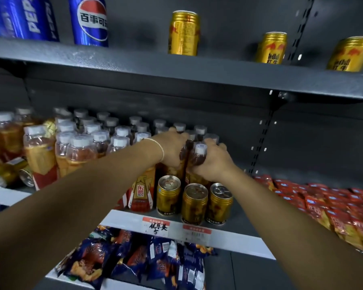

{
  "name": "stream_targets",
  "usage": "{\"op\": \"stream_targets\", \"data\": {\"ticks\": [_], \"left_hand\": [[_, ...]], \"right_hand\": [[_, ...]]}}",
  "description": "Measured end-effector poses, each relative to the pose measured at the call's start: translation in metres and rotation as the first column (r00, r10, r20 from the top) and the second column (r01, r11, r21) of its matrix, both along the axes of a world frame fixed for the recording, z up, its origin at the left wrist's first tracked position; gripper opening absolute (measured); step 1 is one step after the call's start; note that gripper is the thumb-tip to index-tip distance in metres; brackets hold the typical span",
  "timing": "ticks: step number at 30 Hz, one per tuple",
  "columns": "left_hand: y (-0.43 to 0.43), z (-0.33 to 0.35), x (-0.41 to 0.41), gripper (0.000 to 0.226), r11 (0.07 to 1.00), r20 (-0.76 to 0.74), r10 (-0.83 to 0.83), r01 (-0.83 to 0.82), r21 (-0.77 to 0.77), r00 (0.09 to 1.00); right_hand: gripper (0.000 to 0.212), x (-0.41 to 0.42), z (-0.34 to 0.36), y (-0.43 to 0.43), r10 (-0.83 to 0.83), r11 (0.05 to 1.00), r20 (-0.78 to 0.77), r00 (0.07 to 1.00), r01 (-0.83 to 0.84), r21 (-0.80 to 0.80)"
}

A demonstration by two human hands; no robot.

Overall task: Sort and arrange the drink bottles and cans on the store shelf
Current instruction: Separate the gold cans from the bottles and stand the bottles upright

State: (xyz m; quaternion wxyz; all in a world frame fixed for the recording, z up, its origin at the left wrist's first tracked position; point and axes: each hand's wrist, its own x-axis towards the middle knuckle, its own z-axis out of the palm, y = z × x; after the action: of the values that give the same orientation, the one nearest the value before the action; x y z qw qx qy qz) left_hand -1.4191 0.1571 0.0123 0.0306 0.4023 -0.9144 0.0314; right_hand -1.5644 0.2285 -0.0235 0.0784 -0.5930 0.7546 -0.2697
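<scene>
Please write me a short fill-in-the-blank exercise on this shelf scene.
1. Both hands, the left hand and the right hand, grip ____ with white caps.
2. Right in front of the hands stand ____ upright gold cans.
3. The blue cans stand on the ____ shelf.

Missing words: bottles; three; upper
</scene>
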Motion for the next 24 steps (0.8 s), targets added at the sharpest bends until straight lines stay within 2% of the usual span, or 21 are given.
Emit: {"op": "stream_targets", "data": {"ticks": [5,9,13,18,24], "left_hand": [[0.009,-0.008,-0.004,0.084,0.998,-0.006,-0.007,0.006,-0.069,1.0],[0.015,-0.01,-0.002,0.073,0.996,-0.068,-0.047,0.041,-0.083,0.997],[0.019,-0.003,0.006,0.069,0.99,-0.132,-0.039,0.021,-0.138,0.99],[0.032,0.022,0.026,0.059,0.973,-0.275,-0.086,0.021,-0.23,0.958],[0.059,0.035,0.065,0.069,0.932,-0.426,-0.175,0.01,-0.362,0.888]], "right_hand": [[0.072,0.002,0.001,0.002,-0.006,1.0,0.019,1.0,0.007,-0.028],[0.075,0.004,0.0,0.012,-0.019,0.994,0.098,0.995,0.03,-0.109],[0.069,0.006,0.011,0.027,-0.018,0.974,0.122,0.992,0.045,-0.221],[0.069,0.026,0.034,0.048,-0.009,0.922,-0.009,1.0,0.005,-0.386],[0.078,0.065,0.05,0.083,-0.108,0.851,-0.215,0.971,-0.022,-0.525]]}}
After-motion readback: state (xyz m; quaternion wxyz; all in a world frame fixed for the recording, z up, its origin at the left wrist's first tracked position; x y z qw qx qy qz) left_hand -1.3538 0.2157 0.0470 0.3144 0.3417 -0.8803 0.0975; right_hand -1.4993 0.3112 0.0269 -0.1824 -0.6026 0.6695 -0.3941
